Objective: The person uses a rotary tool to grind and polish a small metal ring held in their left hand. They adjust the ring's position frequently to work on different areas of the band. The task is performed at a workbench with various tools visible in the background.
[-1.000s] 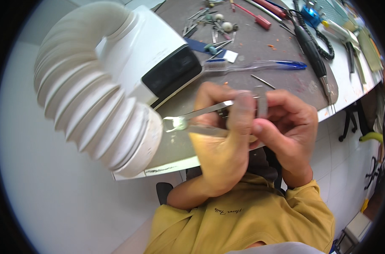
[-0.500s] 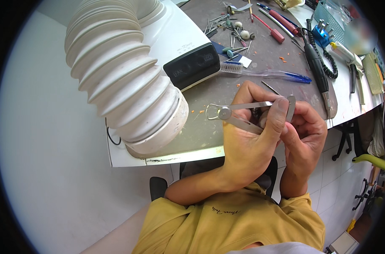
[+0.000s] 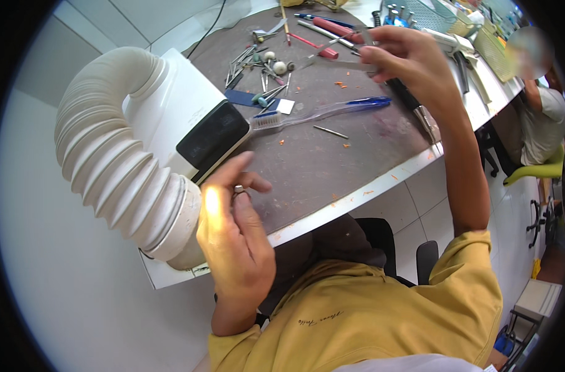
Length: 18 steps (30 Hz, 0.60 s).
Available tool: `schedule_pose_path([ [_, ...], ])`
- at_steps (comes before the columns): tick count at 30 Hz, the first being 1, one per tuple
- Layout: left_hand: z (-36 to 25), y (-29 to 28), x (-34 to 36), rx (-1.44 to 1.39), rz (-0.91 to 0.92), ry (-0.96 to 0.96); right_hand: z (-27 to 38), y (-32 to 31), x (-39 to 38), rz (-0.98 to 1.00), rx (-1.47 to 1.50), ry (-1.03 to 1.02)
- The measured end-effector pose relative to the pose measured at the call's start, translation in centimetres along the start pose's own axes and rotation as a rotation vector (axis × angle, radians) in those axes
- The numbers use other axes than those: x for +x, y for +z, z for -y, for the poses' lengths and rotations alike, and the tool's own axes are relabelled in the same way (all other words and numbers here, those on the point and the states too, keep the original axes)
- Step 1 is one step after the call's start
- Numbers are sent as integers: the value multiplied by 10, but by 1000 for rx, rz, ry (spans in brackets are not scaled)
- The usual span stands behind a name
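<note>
Metal caliper (image 3: 344, 63) is clamped between the fingers of the outstretched right hand (image 3: 412, 62), its blurred arms projecting left of them above the desk (image 3: 369, 161); between the curled left hand's (image 3: 236, 232) fingers, a small metallic piece (image 3: 239, 188) is pinched, mostly hidden.

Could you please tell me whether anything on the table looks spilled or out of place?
Yes, slightly: orange crumbs lie scattered over the brownish mat and white table edge, like unswept debris. Small tool bits lie in a loose, criss-crossed pile beyond the toothbrush, not sorted. Nothing looks clearly broken.
</note>
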<state>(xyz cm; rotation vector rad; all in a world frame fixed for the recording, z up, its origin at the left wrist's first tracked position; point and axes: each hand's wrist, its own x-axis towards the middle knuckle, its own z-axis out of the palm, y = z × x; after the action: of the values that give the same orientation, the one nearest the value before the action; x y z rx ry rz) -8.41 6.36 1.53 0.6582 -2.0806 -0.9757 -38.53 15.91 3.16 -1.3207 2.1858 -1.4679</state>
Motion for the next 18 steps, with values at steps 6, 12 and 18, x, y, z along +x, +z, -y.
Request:
schedule_pose_path([
  [6, 23, -9, -3, 201, 7, -13, -8, -2, 16, -18, -420, -129],
  [12, 29, -15, 2, 502, -74, 192, 9, -58, -23, 122, -1136, -763],
  [18, 26, -15, 1, 542, -75, 128, -19, -59, -50, 315, -1231, -852],
])
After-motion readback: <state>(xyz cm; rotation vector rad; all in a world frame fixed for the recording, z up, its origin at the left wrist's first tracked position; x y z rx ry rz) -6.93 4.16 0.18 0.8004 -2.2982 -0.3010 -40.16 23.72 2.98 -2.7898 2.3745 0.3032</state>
